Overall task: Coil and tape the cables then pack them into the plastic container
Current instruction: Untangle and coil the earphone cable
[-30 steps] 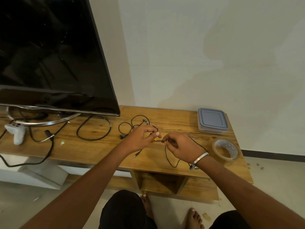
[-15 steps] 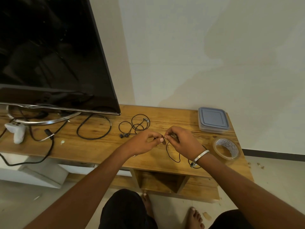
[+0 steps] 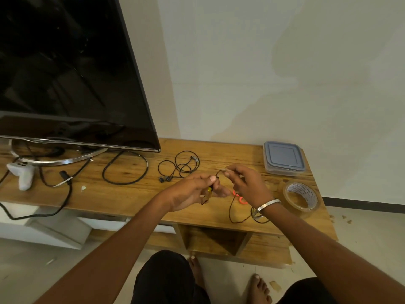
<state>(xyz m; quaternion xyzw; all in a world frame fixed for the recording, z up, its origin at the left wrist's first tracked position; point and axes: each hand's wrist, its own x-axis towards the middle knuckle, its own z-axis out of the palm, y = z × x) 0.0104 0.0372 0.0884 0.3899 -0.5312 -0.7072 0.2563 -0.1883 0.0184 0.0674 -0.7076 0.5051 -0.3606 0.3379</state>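
Over the wooden TV stand (image 3: 131, 194) my left hand (image 3: 192, 189) pinches one end of a thin black cable (image 3: 232, 212) near its plug. My right hand (image 3: 247, 185) pinches the same cable a little farther along, lifted above the wood. The rest of this cable hangs down in a loop under my right wrist. A tangled black earphone cable (image 3: 182, 166) lies behind my hands. A thicker black cable loop (image 3: 125, 170) lies left of it. The plastic container (image 3: 283, 157), lid on, sits at the back right, with a roll of clear tape (image 3: 301, 197) in front of it.
A large TV (image 3: 65, 73) on a metal stand fills the left. A white game controller (image 3: 22, 174) and a black power cord (image 3: 63, 181) lie beneath it. Red scissor handles (image 3: 240, 199) peek out under my right hand. My bare feet are on the floor below.
Both hands have lifted and drawn slightly apart, the right hand pulling the cable up and back. More of the cable now hangs under my right wrist.
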